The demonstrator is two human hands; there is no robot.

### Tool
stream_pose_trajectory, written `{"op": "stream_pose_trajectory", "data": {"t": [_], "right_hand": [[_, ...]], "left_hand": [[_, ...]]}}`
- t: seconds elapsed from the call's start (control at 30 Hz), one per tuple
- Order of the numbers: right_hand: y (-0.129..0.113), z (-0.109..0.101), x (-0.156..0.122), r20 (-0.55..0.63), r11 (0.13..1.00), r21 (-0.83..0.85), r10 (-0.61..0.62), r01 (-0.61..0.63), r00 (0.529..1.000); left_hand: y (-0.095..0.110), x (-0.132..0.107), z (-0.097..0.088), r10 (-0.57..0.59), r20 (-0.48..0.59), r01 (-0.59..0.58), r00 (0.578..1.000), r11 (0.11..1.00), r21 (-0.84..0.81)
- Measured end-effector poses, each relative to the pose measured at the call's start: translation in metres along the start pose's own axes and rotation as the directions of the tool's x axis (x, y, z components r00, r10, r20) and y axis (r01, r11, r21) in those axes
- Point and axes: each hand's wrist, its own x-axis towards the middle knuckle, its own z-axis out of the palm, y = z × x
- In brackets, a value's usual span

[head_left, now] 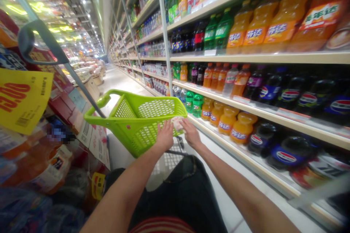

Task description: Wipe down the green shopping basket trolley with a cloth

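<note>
In front of me a bright green rolling shopping basket [128, 118] with pierced sides stands tilted on the floor. My left hand [165, 135] lies against its near side, just below the rim, with fingers stretched out. At the near corner my right hand [191, 134] has its fingers closed on the edge of a small white-and-pink wipe or paper [177, 123], which rests against the basket; cloth or paper, I cannot tell which. A grey pull handle [61, 56] rises from the basket's far end toward the upper left.
Shelves of soda bottles [273, 25] line the right side, with orange soda [242, 127] and cola on the lowest shelf. On the left are stacked drinks and a yellow price sign [24, 100]. A pale tiled aisle [120, 76] runs ahead between them.
</note>
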Motion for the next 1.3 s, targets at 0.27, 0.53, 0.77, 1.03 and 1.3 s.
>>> {"op": "stream_pose_trajectory", "data": {"t": [0.27, 0.53, 0.77, 1.03, 1.3], "right_hand": [[0.011, 0.001, 0.008, 0.108, 0.979, -0.136, 0.167, -0.151, 0.980], [-0.007, -0.003, 0.001, 0.016, 0.997, -0.073, 0.014, -0.012, 1.000], [-0.019, -0.013, 0.048, 0.023, 0.969, -0.228, 0.105, -0.097, 0.994], [-0.098, 0.046, 0.065, 0.148, 0.987, -0.105, -0.104, 0.120, 0.984], [-0.128, 0.055, 0.063, 0.157, 0.960, -0.092, -0.250, 0.266, 0.956]], "left_hand": [[-0.020, -0.005, -0.009, -0.079, 0.010, 0.079, 0.997, 0.997, 0.025], [-0.063, -0.021, -0.017, -0.191, -0.015, 0.192, 0.981, 0.981, 0.038], [-0.135, -0.048, -0.037, -0.358, -0.106, 0.369, 0.928, 0.923, 0.107], [-0.148, -0.060, -0.035, -0.359, -0.046, 0.362, 0.932, 0.925, 0.111], [-0.160, -0.085, -0.041, -0.338, -0.120, 0.351, 0.934, 0.929, 0.114]]}}
